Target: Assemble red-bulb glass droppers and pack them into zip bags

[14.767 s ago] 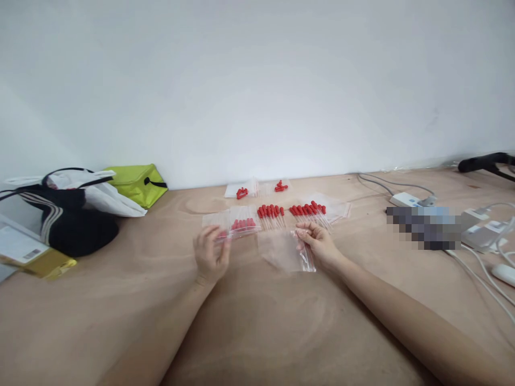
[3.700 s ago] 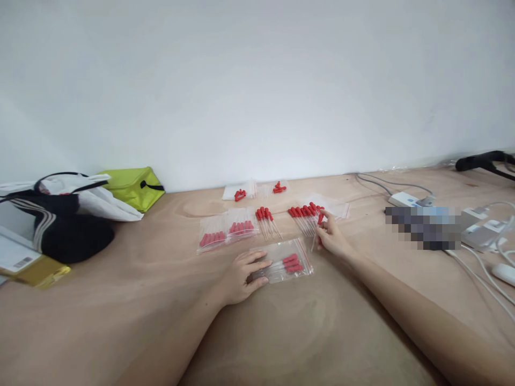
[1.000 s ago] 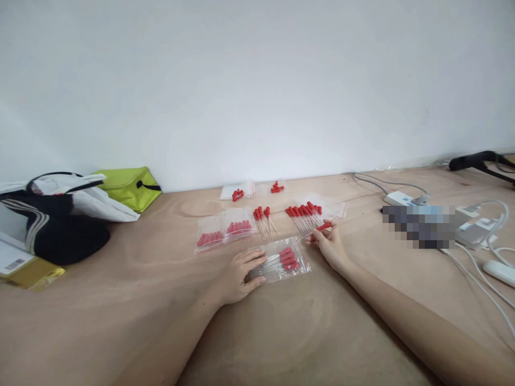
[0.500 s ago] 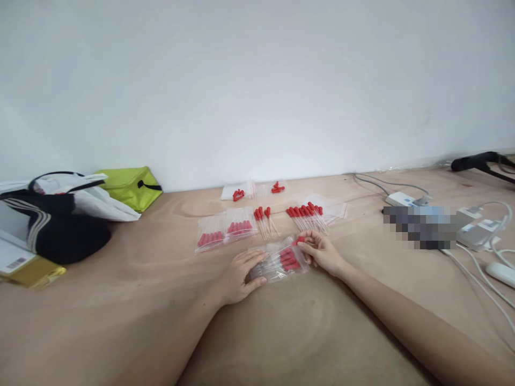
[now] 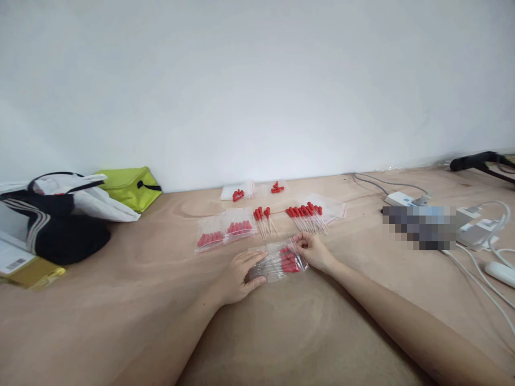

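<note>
A clear zip-lock bag (image 5: 277, 274) lies flat before me with several droppers inside, their red rubber bulbs (image 5: 290, 261) at its right end. My left hand (image 5: 240, 276) grips the bag's left end, fingers along the top and thumb at the lower edge. At the upper right corner, my right hand (image 5: 314, 251) pinches the mouth of the bag; its fingertips are partly hidden. Just beyond lie loose droppers (image 5: 263, 215) and a bigger row of red-bulbed droppers (image 5: 304, 210). Two filled bags (image 5: 210, 239) rest to the left.
Farther back are a bag with red bulbs (image 5: 238, 194) and another with bulbs and clear tubes (image 5: 277, 187). Empty bags (image 5: 333, 209) lie under the dropper row. On the left stand a black cap (image 5: 68, 236) and a lime bag (image 5: 131, 187); on the right, a power strip (image 5: 398, 198) and cables.
My right hand has shifted slightly left, closing its fingers at the bag's mouth. The red bulb that showed at its fingertips is no longer visible there. My left hand stays put.
</note>
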Demonstrator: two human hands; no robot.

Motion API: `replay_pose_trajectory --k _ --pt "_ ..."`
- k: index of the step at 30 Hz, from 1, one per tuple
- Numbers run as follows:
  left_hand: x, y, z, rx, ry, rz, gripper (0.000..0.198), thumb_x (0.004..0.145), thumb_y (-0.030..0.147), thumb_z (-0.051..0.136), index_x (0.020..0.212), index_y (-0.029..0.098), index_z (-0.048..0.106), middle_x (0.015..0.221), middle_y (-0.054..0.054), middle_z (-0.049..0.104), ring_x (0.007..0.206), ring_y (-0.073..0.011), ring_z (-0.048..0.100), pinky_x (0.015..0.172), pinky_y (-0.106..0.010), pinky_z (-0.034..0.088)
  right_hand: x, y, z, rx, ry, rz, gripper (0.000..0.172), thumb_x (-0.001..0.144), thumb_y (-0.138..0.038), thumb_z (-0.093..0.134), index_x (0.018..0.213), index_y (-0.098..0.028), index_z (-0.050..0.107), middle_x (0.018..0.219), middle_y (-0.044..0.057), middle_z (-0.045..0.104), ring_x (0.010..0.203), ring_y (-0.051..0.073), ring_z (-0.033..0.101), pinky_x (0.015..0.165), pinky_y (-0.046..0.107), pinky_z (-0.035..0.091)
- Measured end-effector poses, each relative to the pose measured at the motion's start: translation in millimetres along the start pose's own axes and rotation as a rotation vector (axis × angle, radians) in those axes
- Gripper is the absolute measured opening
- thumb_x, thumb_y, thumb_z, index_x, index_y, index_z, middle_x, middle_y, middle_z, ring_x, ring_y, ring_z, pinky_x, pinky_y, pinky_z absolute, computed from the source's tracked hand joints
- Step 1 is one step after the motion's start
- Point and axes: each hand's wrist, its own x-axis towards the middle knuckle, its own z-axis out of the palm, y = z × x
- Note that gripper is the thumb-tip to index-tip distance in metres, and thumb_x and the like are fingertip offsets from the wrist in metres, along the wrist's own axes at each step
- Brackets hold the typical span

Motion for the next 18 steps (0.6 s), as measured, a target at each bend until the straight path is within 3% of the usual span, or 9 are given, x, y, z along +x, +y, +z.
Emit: replay_pose_trajectory --k 5,7,10,13,18 --pt "-0.6 -1.5 0.1 0.0 -0.002 0.003 0.05 0.081 0.037 0.049 0.128 0.024 0.037 0.129 -0.006 0.045 0.121 -0.0223 0.036 0.102 -0.043 0.028 1.6 -3.6 -11.7 -0.101 0.169 0.01 0.028 0.07 -0.047 0.055 0.07 -0.019 0.05 0.044 -0.007 0.048 0.03 0.007 0.041 0.028 0.018 0.026" --pt "-0.6 -1.6 0.0 -0.008 0.001 0.007 0.05 0.081 0.037 0.049 0.128 0.024 0.037 0.13 -0.006 0.044 0.121 -0.0224 0.036 0.102 -0.043 0.027 0.3 -7.0 -12.9 -0.126 0.118 0.042 0.031 0.07 -0.049 0.054 0.071 -0.018 0.053 0.045 -0.005 0.049 0.031 0.007 0.041 0.028 0.018 0.026" --pt "-0.4 -1.1 -0.3 -0.017 -0.002 0.003 0.05 0.081 0.038 0.049 0.128 0.024 0.037 0.13 -0.006 0.044 0.121 -0.0231 0.036 0.101 -0.044 0.027 -1.8 -9.7 -9.9 -0.14 -0.026 0.021 0.033 0.062 -0.049 0.063 0.065 -0.017 0.055 0.049 -0.003 0.054 0.041 0.009 0.048 0.036 0.02 0.035" --pt "-0.6 -0.4 -0.7 -0.022 -0.006 0.001 0.051 0.081 0.038 0.05 0.128 0.023 0.037 0.129 -0.007 0.044 0.121 -0.0234 0.036 0.101 -0.045 0.027 -4.7 -11.5 -5.4 -0.102 -0.083 0.008 0.035 0.058 -0.049 0.066 0.06 -0.016 0.053 0.053 -0.002 0.057 0.05 0.011 0.054 0.047 0.022 0.043" --pt "-1.2 -3.3 0.4 -0.085 0.069 -0.032 0.048 0.081 0.036 0.05 0.126 0.025 0.039 0.132 -0.006 0.039 0.122 -0.0226 0.034 0.102 -0.042 0.029 -12.5 -18.6 -2.4 0.22 -0.189 0.05 0.037 0.062 -0.052 0.063 0.071 -0.017 0.054 0.065 0.0 0.063 0.059 0.013 0.059 0.062 0.03 0.049"
